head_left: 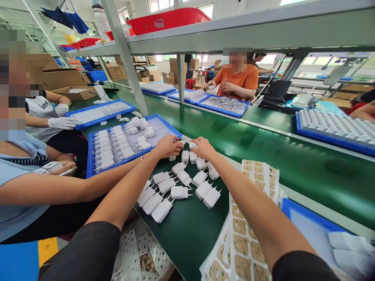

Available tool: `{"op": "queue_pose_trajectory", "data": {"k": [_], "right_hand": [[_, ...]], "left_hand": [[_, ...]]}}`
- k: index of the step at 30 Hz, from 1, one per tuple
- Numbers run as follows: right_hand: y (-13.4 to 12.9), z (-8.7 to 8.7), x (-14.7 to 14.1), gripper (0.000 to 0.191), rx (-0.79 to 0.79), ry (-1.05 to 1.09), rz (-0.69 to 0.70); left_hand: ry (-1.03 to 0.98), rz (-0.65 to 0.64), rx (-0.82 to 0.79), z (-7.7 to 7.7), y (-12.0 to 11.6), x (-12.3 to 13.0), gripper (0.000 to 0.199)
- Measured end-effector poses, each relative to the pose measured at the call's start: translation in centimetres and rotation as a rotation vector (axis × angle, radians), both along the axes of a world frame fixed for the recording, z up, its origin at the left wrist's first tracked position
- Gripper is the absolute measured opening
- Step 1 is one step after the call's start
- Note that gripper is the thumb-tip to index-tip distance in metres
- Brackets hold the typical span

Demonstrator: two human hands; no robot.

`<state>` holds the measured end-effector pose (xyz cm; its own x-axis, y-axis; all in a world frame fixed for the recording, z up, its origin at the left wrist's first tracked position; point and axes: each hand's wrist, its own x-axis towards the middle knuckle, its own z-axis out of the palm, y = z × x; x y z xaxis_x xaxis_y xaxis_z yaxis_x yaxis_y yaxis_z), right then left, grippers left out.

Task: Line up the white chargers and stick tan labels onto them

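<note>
White two-pin charger plugs [166,185] lie in a loose cluster on the green bench top. At the cluster's far edge, my left hand [169,146] is closed, its curled fingers at a small white charger plug mostly hidden by them. Beside it, my right hand [203,148] pinches another white charger plug [192,145] between thumb and fingers. Several more plugs [185,157] lie just below both hands. Left of my left hand stands a blue-rimmed tray [164,127] with rows of white chargers.
A co-worker's bare forearm [88,191] reaches in from the left behind my left forearm; its hand is hidden. Sticker sheets [241,226] lie under my right forearm. A blue tray [301,212] sits at right. Beyond runs a green conveyor belt [263,144], with a shelf post [124,58] nearby.
</note>
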<state>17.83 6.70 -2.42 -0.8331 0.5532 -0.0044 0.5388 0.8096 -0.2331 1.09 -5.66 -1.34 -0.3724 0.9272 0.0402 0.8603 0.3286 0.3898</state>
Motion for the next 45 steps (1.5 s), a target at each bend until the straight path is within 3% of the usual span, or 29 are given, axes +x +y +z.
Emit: {"op": "queue_pose_trajectory", "data": {"k": [6,9,13,22,26,30,35,39,45], "right_hand": [[0.9,-1.6,-1.2,0.045,-0.045,-0.027,0.019],[1.3,-1.5,-0.4,0.045,-0.052,-0.025,0.004],[1.6,-1.1,0.5,0.045,-0.051,-0.026,-0.022],[2.2,-0.4,1.1,0.044,-0.06,-0.057,-0.062],[2.1,-0.3,1.1,0.05,-0.07,-0.064,-0.074],[2.6,0.7,2.0,0.059,-0.116,-0.077,-0.024],[3.9,2.0,4.5,0.068,-0.189,-0.143,0.045],[4.3,1.3,5.7,0.064,-0.213,-0.151,0.073],[3.5,-0.6,5.2,0.054,-0.154,-0.071,0.062]], "left_hand": [[-0.025,0.018,-0.157,-0.6,2.5,-0.1,0.044],[0.002,0.008,-0.213,-0.7,3.8,-0.1,0.039],[0.022,-0.025,-0.245,-0.7,5.6,0.0,0.05],[-0.09,-0.072,-0.207,-1.1,8.1,1.1,0.052],[-0.143,-0.079,-0.226,-1.1,7.7,0.9,0.055],[-0.128,-0.05,-0.272,-0.6,5.8,0.9,0.061],[-0.046,-0.04,-0.334,0.2,4.0,2.8,0.068],[-0.017,-0.054,-0.373,-0.1,4.1,5.1,0.08],[0.033,-0.019,-0.376,-1.1,4.5,6.8,0.085]]}}
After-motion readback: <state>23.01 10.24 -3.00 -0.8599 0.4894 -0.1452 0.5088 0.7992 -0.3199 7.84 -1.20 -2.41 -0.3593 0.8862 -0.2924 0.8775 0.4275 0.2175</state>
